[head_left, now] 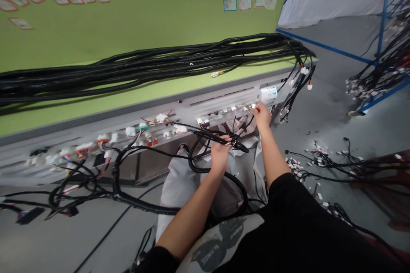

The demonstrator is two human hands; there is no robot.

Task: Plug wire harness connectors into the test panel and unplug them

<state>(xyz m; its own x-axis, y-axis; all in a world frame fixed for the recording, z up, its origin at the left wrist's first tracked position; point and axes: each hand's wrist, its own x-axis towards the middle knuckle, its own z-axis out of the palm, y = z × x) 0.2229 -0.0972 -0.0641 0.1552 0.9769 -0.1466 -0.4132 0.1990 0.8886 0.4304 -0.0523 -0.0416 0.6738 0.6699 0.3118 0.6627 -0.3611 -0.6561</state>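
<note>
My left hand (220, 152) is closed around a black sleeved cable harness (205, 166) that loops down over my lap below the bench edge. My right hand (262, 116) reaches up to the grey front rail (224, 104) of the bench and pinches a small white connector (253, 106) on a thin wire. A row of white connectors (162, 118) with coloured wires hangs along the same rail to the left.
A thick bundle of long black cables (144, 66) lies across the green benchtop (96, 30). More black cables with white plugs lie on the grey floor (323, 162) at right. A blue rack (382, 17) with hanging harnesses stands at far right.
</note>
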